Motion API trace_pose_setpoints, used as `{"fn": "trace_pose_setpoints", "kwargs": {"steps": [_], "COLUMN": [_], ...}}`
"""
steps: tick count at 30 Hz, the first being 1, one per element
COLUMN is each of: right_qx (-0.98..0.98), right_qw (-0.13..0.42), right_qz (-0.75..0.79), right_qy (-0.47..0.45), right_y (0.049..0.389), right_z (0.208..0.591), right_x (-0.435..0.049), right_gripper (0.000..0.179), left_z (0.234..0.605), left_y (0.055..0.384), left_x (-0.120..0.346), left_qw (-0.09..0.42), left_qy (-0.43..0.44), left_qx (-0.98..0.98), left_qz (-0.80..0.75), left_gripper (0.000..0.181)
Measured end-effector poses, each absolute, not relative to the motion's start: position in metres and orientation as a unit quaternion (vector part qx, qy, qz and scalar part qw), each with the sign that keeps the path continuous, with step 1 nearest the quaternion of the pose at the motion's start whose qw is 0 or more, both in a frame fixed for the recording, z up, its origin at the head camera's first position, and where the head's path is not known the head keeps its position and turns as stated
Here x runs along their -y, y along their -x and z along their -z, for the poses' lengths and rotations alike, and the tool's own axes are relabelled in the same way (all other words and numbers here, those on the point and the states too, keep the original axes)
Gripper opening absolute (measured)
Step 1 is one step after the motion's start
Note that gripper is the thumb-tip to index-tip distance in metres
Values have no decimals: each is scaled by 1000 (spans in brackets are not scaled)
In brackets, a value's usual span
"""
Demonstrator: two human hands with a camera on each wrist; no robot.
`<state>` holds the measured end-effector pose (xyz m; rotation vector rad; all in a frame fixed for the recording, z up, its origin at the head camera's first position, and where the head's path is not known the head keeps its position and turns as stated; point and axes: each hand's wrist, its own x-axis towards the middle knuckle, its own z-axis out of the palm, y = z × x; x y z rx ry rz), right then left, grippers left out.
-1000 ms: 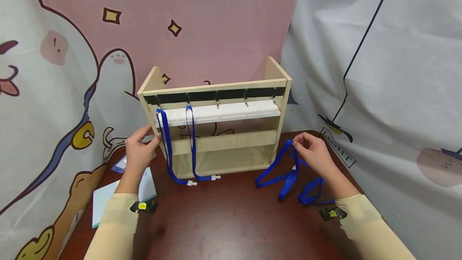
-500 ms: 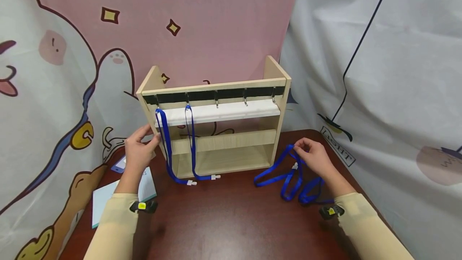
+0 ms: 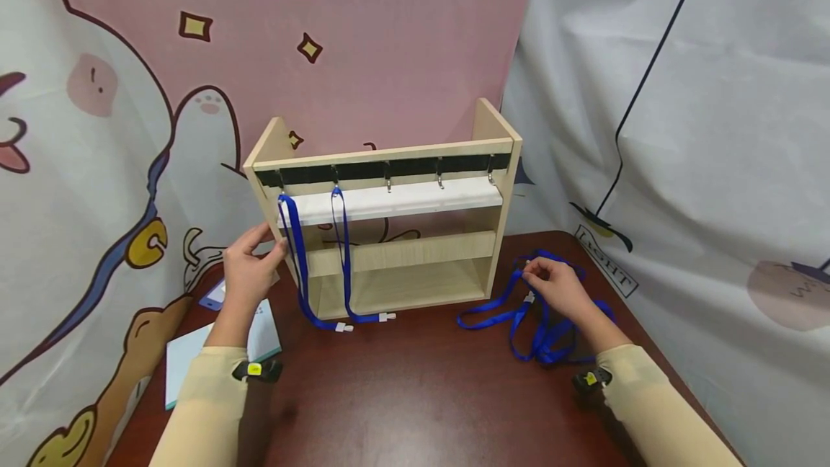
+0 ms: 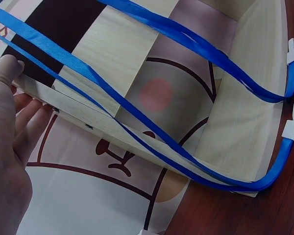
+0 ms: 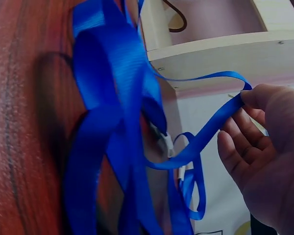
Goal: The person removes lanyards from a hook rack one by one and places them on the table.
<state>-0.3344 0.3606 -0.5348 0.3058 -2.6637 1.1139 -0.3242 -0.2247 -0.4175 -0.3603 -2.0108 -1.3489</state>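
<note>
At its left side panel, a small pale wooden shelf (image 3: 402, 248) is gripped by my left hand (image 3: 249, 270). In the left wrist view, the thumb lies on the front of the panel (image 4: 78, 104) and the fingers go behind it. Two blue lanyards hang from the leftmost hooks: the first lanyard (image 3: 296, 236) and the second lanyard (image 3: 346, 265), their white clips resting on the table. My right hand (image 3: 556, 285) pinches another blue lanyard (image 5: 208, 133) between thumb and index finger, just over a tangle of blue lanyards (image 3: 547, 350) right of the shelf.
Three bare metal hooks (image 3: 388, 180) line the dark strip (image 3: 415, 168) right of the hung lanyards. A light-blue notebook (image 3: 184, 362) and a blue-and-white card (image 3: 212, 296) lie on the reddish-brown table (image 3: 402, 395) at left. Printed cloth walls (image 3: 402, 42) stand behind and beside.
My right hand has lowered slightly, still pinching a lanyard, and the loops beneath have shifted and bunched together at right. My left hand stays on the shelf's side.
</note>
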Motion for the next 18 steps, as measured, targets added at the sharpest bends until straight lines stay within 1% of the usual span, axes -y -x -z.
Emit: {"fn": "trace_pose_setpoints", "kwargs": {"steps": [6, 18], "right_qx": [913, 912], "right_qw": [98, 79], "right_qz": [-383, -383], "right_qy": [-101, -123], "right_y": [340, 347], "right_z": [546, 557], "right_x": [-356, -343], "right_gripper": [4, 6], "left_z": [417, 418], "left_y": [324, 325], "left_x": [225, 225], "left_qw": [340, 338], "left_qy": [139, 137], "left_qx": [772, 773], "left_qz": [519, 519], "left_gripper": [43, 44]}}
